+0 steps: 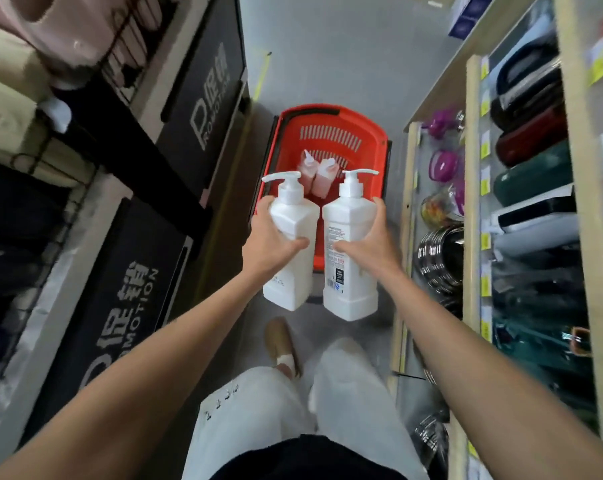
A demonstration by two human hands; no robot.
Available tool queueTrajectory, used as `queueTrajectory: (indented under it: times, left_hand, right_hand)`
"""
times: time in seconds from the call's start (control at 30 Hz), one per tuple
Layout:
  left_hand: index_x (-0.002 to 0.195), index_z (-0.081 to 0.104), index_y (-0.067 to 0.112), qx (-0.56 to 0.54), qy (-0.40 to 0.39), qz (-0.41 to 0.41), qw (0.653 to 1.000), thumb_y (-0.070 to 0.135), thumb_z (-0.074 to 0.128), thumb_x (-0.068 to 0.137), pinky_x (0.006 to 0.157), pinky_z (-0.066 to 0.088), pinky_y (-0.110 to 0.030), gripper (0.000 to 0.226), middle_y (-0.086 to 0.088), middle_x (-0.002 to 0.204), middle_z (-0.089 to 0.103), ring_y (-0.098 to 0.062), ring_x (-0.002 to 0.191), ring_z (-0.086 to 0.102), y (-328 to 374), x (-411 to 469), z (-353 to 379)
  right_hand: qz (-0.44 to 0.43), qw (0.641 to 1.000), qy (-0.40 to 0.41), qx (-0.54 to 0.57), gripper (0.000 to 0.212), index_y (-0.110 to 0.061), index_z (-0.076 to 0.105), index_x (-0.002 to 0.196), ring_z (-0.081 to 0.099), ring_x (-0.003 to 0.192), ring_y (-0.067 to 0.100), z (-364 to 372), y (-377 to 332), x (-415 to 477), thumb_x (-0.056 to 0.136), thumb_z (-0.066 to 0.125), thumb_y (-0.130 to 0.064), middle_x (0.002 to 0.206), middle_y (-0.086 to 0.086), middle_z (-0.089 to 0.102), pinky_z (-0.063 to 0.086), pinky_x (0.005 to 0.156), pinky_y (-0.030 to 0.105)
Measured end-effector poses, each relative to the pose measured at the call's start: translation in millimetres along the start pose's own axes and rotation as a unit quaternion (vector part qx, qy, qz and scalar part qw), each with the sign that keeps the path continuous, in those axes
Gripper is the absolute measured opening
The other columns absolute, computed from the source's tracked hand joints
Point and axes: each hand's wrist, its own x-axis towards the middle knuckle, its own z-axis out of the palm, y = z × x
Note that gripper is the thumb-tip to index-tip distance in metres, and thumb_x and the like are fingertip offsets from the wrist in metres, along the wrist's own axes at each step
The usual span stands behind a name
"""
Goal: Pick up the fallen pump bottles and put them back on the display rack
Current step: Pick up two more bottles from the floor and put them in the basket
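The person stood in a narrow shop aisle and held two white pump bottles out in front, side by side and close together, above a red basket (373, 140) on the grey floor (328, 46). The left hand (270, 237) was wrapped around the left pump bottle (291, 244), thumb across its front and fingers (262, 206) up by the shoulder; that bottle tilted a little to the left, its pump spout pointing left. The right hand (367, 239) was clamped on the right pump bottle (350, 258), which stood nearly upright with its printed label facing the camera and its spout pointing right. Both bottles hung in the air, clear of any shelf.

Inside the basket lay two small pinkish bottles (315, 174), touching each other; the blur made it hard to say what they were. To the right ran a wooden shelf unit (471, 202) holding cases and hair accessories with yellow price tags. To the left stood dark promotion bins (120, 306) with white lettering. Below, white trousers (258, 420) and one tan shoe (281, 341) showed.
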Motion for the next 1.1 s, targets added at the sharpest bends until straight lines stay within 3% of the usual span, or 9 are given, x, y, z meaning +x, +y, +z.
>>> queueTrajectory:
  times: [0.13, 0.37, 0.53, 0.7, 0.8, 0.9, 1.1]
  left_hand:
    - [0.127, 0.028, 0.033, 0.021, -0.006, 0.000, 1.000, 0.041, 0.079, 0.066, 0.088, 0.053, -0.044, 0.081, 0.010, 0.117, 0.048, -0.016, 0.104, 0.057, 23, 62, 16]
    - [0.128, 0.031, 0.031, 0.058, 0.000, -0.003, 0.998, 0.044, 0.079, 0.066, 0.079, 0.050, -0.034, 0.080, 0.006, 0.118, 0.048, -0.013, 0.098, 0.056, 38, 161, 61]
    - [0.126, 0.032, 0.031, 0.055, 0.012, -0.055, 0.997, 0.044, 0.077, 0.065, 0.077, 0.047, -0.033, 0.077, 0.008, 0.117, 0.047, -0.012, 0.097, 0.055, 22, 223, 101]
    - [0.126, 0.033, 0.031, 0.011, 0.033, -0.095, 0.995, 0.047, 0.070, 0.060, 0.081, 0.048, -0.038, 0.077, 0.012, 0.118, 0.046, -0.012, 0.095, 0.054, -13, 276, 141]
    - [0.132, 0.032, 0.031, -0.015, 0.043, -0.104, 0.994, 0.046, 0.074, 0.065, 0.080, 0.042, -0.034, 0.080, 0.018, 0.121, 0.043, -0.006, 0.098, 0.050, -48, 306, 166]
    - [0.135, 0.029, 0.031, -0.015, 0.056, -0.110, 0.992, 0.044, 0.075, 0.071, 0.082, 0.039, -0.032, 0.080, 0.020, 0.126, 0.042, -0.002, 0.100, 0.047, -88, 338, 191]
    - [0.139, 0.029, 0.021, -0.020, 0.076, -0.145, 0.986, 0.040, 0.076, 0.072, 0.086, 0.040, -0.034, 0.085, 0.007, 0.133, 0.045, -0.017, 0.117, 0.054, -171, 400, 243]
  right_hand:
    - [0.010, 1.000, 0.004, -0.010, 0.096, -0.039, 0.020, 0.134, 0.058, 0.099, 0.022, -15, -11, 53, 0.059, 0.079, -0.033, 0.114, -0.008, 0.056, 0.047, 0.082, 0.035]
    - [0.009, 1.000, -0.001, -0.002, 0.099, -0.039, 0.018, 0.132, 0.058, 0.108, 0.025, -21, -11, 157, 0.055, 0.081, -0.036, 0.127, -0.005, 0.054, 0.050, 0.088, 0.047]
    - [0.011, 1.000, -0.019, 0.013, 0.098, -0.041, 0.022, 0.129, 0.058, 0.110, 0.023, -1, 8, 236, 0.046, 0.072, -0.052, 0.127, -0.008, 0.054, 0.050, 0.088, 0.050]
    - [0.011, 1.000, -0.018, -0.020, 0.090, -0.031, 0.028, 0.133, 0.058, 0.111, 0.026, 38, 37, 299, 0.061, 0.081, -0.039, 0.130, -0.007, 0.056, 0.048, 0.082, 0.036]
    - [0.030, 0.999, -0.017, -0.007, 0.097, -0.029, 0.026, 0.138, 0.057, 0.115, 0.027, 76, 62, 334, 0.059, 0.082, -0.042, 0.133, -0.005, 0.054, 0.049, 0.086, 0.039]
    - [0.058, 0.998, -0.014, 0.034, 0.096, -0.022, 0.030, 0.138, 0.057, 0.112, 0.025, 115, 88, 365, 0.059, 0.084, -0.036, 0.128, -0.002, 0.056, 0.045, 0.082, 0.032]
    - [0.094, 0.995, 0.022, 0.023, 0.082, -0.011, 0.036, 0.123, 0.060, 0.104, 0.029, 182, 137, 420, 0.059, 0.085, -0.027, 0.116, 0.004, 0.059, 0.049, 0.080, 0.037]
